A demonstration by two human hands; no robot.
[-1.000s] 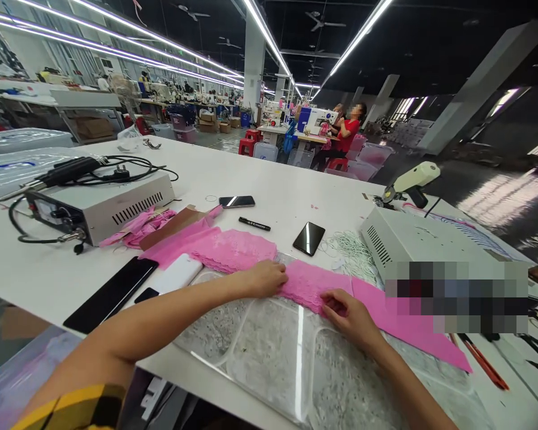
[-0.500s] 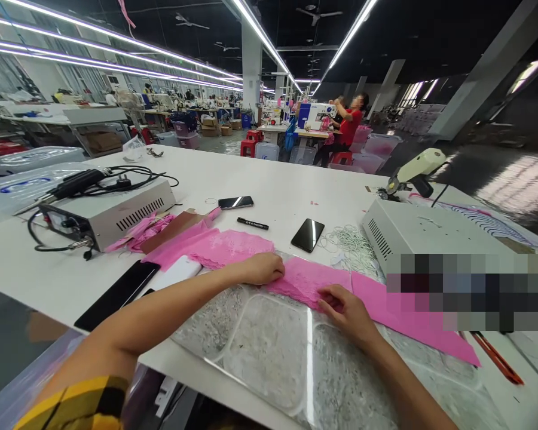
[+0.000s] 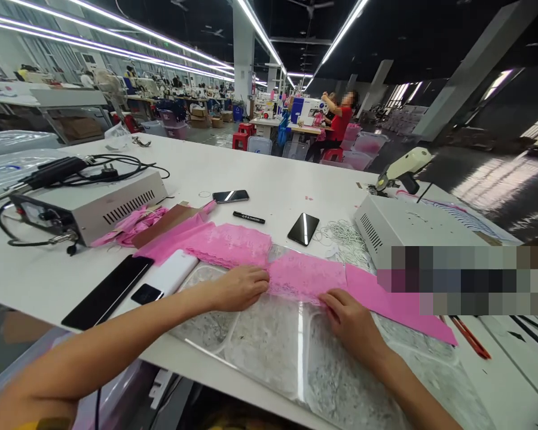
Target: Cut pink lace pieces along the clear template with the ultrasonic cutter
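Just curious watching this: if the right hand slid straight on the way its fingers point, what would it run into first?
The right hand points up and left over the pink lace. Beyond the lace, probably the black phone, though depth is hard to judge.

Pixelated patch (image 3: 459, 280) over right-hand machine (image 3: 407, 230)

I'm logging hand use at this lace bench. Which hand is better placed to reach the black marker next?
Probably the left hand. It rests on the pink lace almost directly below the black marker, while the right hand sits farther right and nearer the table edge.
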